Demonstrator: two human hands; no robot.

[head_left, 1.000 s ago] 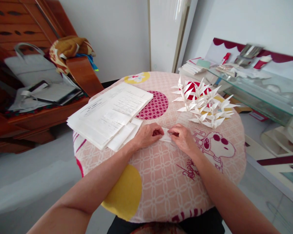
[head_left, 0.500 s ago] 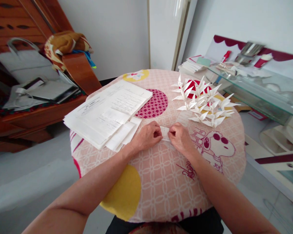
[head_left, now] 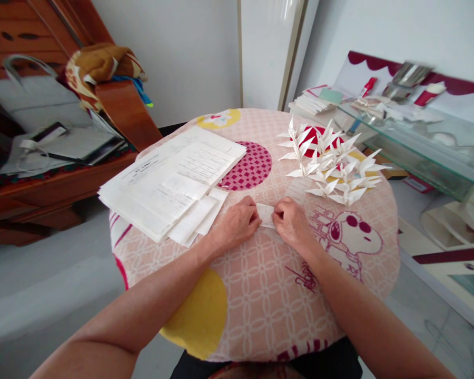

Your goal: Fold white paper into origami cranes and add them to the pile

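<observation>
A small folded piece of white paper (head_left: 265,214) lies on the round table's patterned pink cloth (head_left: 260,295). My left hand (head_left: 237,223) pinches its left end with curled fingers. My right hand (head_left: 292,223) pinches its right end, fingers closed too. Both hands rest on the cloth near the table's middle. Just beyond my right hand stands a cluster of several white folded paper cranes (head_left: 332,163).
A stack of printed white sheets (head_left: 169,181) lies on the table's left part. A wooden bench (head_left: 63,179) with a grey bag (head_left: 35,100) and papers stands to the left. A glass shelf (head_left: 422,142) with small items runs along the right.
My hands have closed in a little on the small paper and shifted slightly left. The view has drifted a bit; the cranes and sheets stay where they were.
</observation>
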